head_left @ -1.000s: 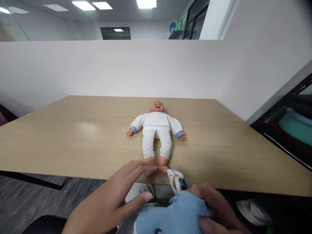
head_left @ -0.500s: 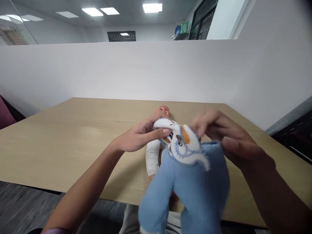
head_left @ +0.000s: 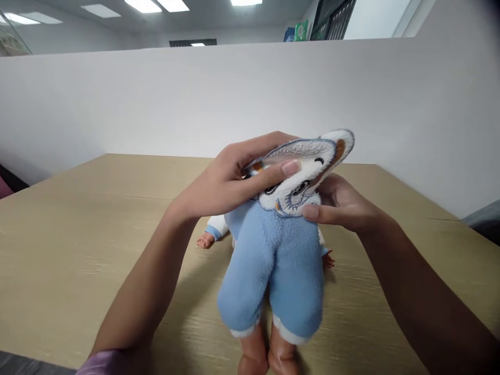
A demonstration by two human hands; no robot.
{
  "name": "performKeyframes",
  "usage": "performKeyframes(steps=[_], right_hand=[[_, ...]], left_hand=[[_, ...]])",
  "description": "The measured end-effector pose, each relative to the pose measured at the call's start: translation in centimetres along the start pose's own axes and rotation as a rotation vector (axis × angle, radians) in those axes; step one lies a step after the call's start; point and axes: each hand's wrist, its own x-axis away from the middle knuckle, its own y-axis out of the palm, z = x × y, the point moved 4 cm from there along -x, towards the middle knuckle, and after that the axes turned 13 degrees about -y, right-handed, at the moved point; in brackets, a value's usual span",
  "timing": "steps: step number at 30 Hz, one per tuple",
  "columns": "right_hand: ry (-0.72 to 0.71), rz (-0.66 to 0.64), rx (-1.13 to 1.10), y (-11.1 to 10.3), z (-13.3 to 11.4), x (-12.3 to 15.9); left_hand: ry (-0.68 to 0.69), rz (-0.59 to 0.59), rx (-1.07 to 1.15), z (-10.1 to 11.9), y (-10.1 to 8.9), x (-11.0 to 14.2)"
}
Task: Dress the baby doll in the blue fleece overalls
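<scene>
Both my hands hold up a fluffy light-blue baby suit (head_left: 279, 260) with a white animal-face hood (head_left: 308, 166). My left hand (head_left: 230, 179) pinches the hood's left side, thumb on top. My right hand (head_left: 339, 203) grips the suit's right shoulder just under the hood. The suit hangs over a doll lying on its back on the table. Of the doll I see only its left hand and blue cuff (head_left: 209, 235), the other hand, and its bare feet (head_left: 267, 357) sticking out below the suit's legs.
The wooden table (head_left: 78, 234) stretches wide on both sides of the doll. A white partition wall (head_left: 117, 99) stands behind it. A dark shelf edge (head_left: 486, 221) shows at the far right.
The suit rose from my lap to above the doll and now covers its body. Both hands moved up and forward with it, and the camera came closer to the table.
</scene>
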Motion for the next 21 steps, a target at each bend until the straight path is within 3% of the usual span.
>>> performKeyframes(steps=[3,5,8,11,17,19,21], right_hand=[[-0.028,0.133,-0.013,-0.3,-0.6,0.2],[-0.037,0.195,0.042,-0.3,-1.2,0.3],[-0.034,0.214,0.129,-0.5,-2.0,0.4],[0.01,0.186,0.12,-1.6,-1.8,0.9],[0.213,-0.177,0.259,-4.6,-0.2,3.0],[0.25,-0.295,0.289,-4.8,0.1,3.3],[0.256,-0.331,0.26,-4.5,0.2,3.0]], left_hand=[[-0.052,-0.076,0.067,-1.9,-0.7,-0.4],[-0.104,-0.199,0.109,-3.5,-1.1,-0.6],[-0.164,-0.388,0.137,-5.7,-1.8,-0.9],[-0.192,-0.455,0.118,-6.8,-2.4,-1.1],[-0.143,-0.422,0.071,-6.1,-2.5,-0.7],[-0.151,-0.421,0.054,-5.8,-2.3,-0.6],[-0.161,-0.416,0.058,-5.7,-1.8,-0.6]])
